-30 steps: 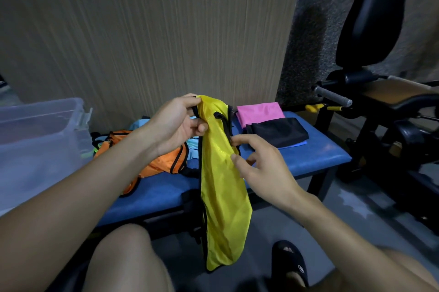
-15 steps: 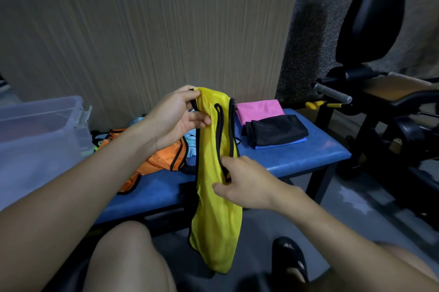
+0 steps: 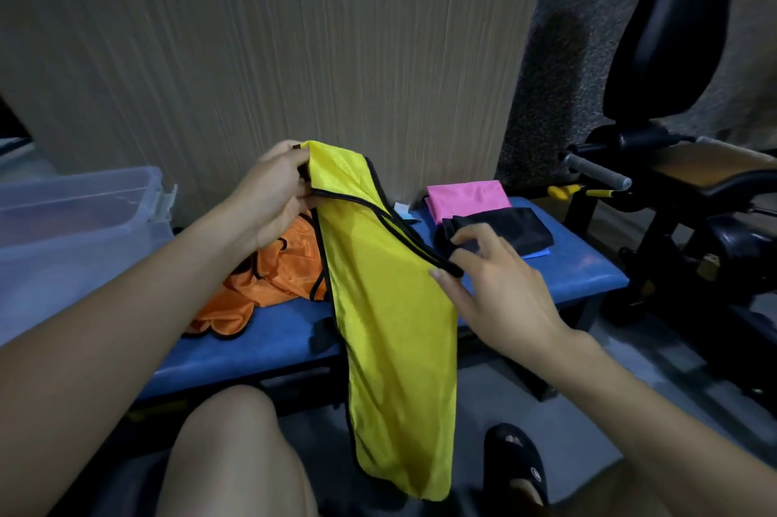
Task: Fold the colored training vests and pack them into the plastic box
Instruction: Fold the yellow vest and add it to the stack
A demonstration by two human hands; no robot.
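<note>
A yellow vest (image 3: 391, 319) with black trim hangs in front of me, folded lengthwise, its lower end dangling past my knee. My left hand (image 3: 273, 197) grips its top edge. My right hand (image 3: 496, 285) pinches the black-trimmed edge lower down and holds it out to the right. A crumpled orange vest (image 3: 269, 281) lies on the blue bench (image 3: 580, 264) behind the yellow one. Folded pink (image 3: 466, 197) and black (image 3: 517, 230) vests sit stacked at the bench's far right. The clear plastic box (image 3: 80, 222) stands at the left.
A cardboard sheet (image 3: 273, 54) stands behind the bench. Black gym equipment (image 3: 672, 180) with a padded seat and metal handle fills the right side. My bare knee (image 3: 231, 453) and a black sandal (image 3: 517, 462) are below the vest.
My right hand has moved right and up along the black trim, pulling the vest's edge outward. The vest now spreads wider between both hands.
</note>
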